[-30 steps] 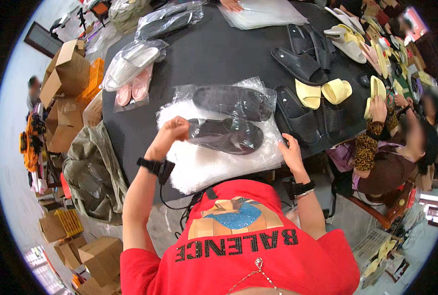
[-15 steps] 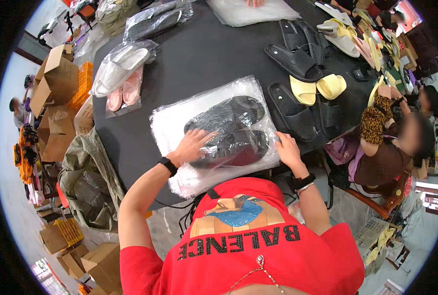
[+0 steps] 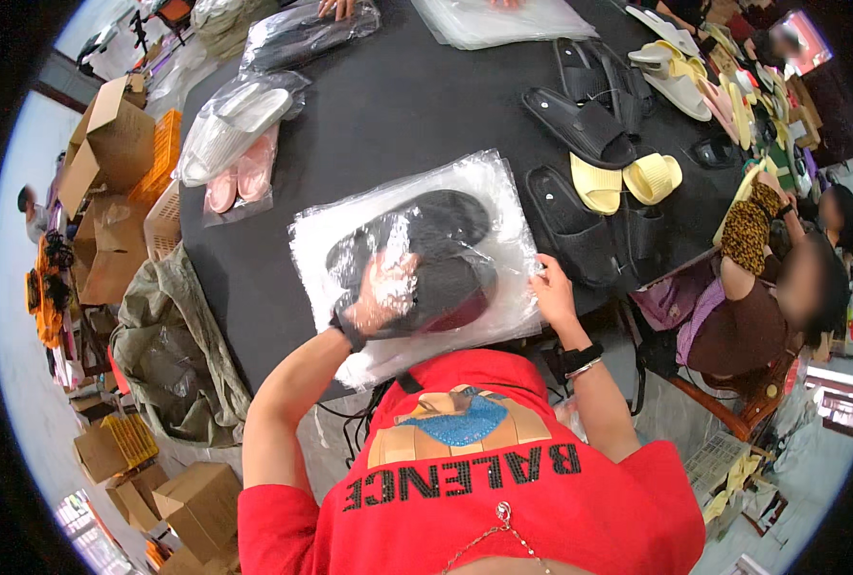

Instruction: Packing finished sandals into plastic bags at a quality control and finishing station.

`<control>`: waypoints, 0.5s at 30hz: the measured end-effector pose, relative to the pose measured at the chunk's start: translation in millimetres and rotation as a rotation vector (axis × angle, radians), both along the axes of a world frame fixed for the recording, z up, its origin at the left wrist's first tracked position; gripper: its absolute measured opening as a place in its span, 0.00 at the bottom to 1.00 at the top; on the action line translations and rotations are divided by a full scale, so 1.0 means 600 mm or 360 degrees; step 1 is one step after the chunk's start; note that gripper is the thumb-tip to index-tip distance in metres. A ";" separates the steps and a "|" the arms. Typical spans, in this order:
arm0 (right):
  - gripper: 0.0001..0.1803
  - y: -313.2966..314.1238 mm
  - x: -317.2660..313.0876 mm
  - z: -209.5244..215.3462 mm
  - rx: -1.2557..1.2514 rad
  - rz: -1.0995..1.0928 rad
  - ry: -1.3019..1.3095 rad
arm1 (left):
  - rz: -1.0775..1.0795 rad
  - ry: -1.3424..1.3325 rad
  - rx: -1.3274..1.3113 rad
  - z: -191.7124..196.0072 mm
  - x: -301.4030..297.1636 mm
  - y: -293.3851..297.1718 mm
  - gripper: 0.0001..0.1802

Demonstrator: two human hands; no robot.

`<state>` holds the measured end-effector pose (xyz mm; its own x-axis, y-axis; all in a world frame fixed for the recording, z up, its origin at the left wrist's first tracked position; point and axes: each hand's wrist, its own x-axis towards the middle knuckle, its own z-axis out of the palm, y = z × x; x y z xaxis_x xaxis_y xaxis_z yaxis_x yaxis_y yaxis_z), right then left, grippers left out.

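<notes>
A pair of black slippers [image 3: 436,222] lies side by side on a stack of clear plastic bags [image 3: 326,225] at the table's near edge. Clear film covers much of the pair. My left hand [image 3: 388,287] is closed over the slippers' near left part, with shiny plastic over its fingers and wrist. Glare and blur partly hide those fingers. At the stack's right edge my right hand [image 3: 553,287] pinches the rim of a plastic bag between thumb and fingers.
Black slippers [image 3: 570,225] and yellow slippers [image 3: 652,179] lie to the right. Bagged white slippers [image 3: 225,139] and pink slippers [image 3: 254,177] lie left. Another person's hand [image 3: 335,8] touches a bagged dark pair [image 3: 302,43]. A co-worker [image 3: 762,326] sits at right; cardboard boxes [image 3: 115,144] stand left.
The slippers have shifted left on the stack. My left hand has gone from lying flat on the film to closing over them, with plastic now over its wrist. Another person's hand has appeared top left.
</notes>
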<state>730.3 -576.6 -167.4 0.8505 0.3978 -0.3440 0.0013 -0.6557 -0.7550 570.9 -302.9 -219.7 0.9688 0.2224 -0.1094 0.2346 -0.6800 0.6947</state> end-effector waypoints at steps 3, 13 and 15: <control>0.17 -0.007 0.017 -0.012 0.0155 -0.0122 -0.0004 | -0.0075 -0.0272 0.0903 0.107 -0.055 0.054 0.20; 0.30 0.018 0.006 0.066 0.0310 -0.0143 0.0454 | 0.1426 -0.0495 0.0773 0.231 -0.293 0.261 0.19; 0.33 0.003 0.003 0.058 0.0315 -0.0099 0.0490 | 0.1368 -0.0712 0.0510 0.315 -0.236 0.238 0.18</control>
